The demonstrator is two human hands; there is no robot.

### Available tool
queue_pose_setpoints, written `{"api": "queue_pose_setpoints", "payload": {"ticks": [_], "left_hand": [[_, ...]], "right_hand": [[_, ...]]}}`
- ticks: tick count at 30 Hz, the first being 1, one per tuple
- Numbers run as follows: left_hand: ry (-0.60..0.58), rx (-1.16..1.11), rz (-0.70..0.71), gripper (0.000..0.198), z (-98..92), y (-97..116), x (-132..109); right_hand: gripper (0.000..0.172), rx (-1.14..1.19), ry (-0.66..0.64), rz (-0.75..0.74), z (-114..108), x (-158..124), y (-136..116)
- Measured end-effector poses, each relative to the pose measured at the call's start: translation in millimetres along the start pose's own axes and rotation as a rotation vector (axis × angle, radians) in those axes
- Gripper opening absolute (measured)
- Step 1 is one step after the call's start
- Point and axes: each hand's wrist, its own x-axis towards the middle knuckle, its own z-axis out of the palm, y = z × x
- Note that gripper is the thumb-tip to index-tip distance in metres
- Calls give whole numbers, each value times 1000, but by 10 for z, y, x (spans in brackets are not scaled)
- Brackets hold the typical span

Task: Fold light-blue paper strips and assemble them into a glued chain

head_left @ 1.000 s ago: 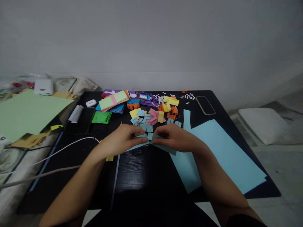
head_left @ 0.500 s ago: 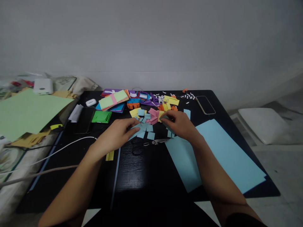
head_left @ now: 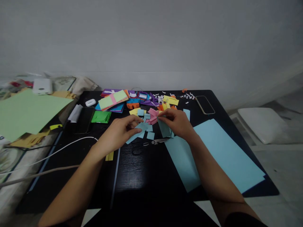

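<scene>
My left hand (head_left: 124,130) is curled over the pile, thumb and fingers around a light blue paper piece (head_left: 135,136). Between the thumb and fingertips of my right hand (head_left: 177,123) hangs a light blue paper strip (head_left: 163,127). Small light blue paper squares (head_left: 151,135) lie between the two hands, some partly hidden. Just beyond them sit folded pink paper pieces (head_left: 153,116). Scissors (head_left: 155,142) with dark handles rest on the table in front of the hands.
Large light blue sheets (head_left: 222,151) lie to the right. A phone (head_left: 204,105) is at the back right. Green paper pieces (head_left: 101,117), a stack of coloured strips (head_left: 113,100) and a dark phone (head_left: 84,119) are on the left. White scraps (head_left: 189,95) lie at the back.
My right hand has turned slightly and shifted a little left, so more of the light blue strip shows hanging down. My left hand's fingertips have opened slightly around the blue piece.
</scene>
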Motion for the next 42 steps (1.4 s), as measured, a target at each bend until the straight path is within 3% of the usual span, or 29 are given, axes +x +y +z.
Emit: {"api": "queue_pose_setpoints", "payload": {"ticks": [3,8,16,24,27,30,32,38,42], "left_hand": [[8,-32,-1,24,14,-21,2],[33,-46,11,21,35,-34,8],[58,-85,-5,20,43,-27,13],[99,-138,-23,22,85,-51,18],[114,-167,-25,24,101,-54,20],[121,-187,-27,25,118,-41,22],[126,-195,-26,24,138,-27,21],[117,-181,-13,28,203,12,15],[78,-123,-25,20,161,28,16]], "right_hand": [[6,60,-6,-7,-4,-4,-10],[20,109,-24,18,-5,-22,-21],[15,129,-17,18,8,-17,-8],[22,104,45,-116,88,-32,-38],[20,175,-60,-127,141,-58,-71],[23,344,-229,-32,201,-93,-99],[27,420,-257,12,244,-112,-115],[31,524,-173,83,311,-108,-153],[33,603,-41,122,247,-87,-178]]}}
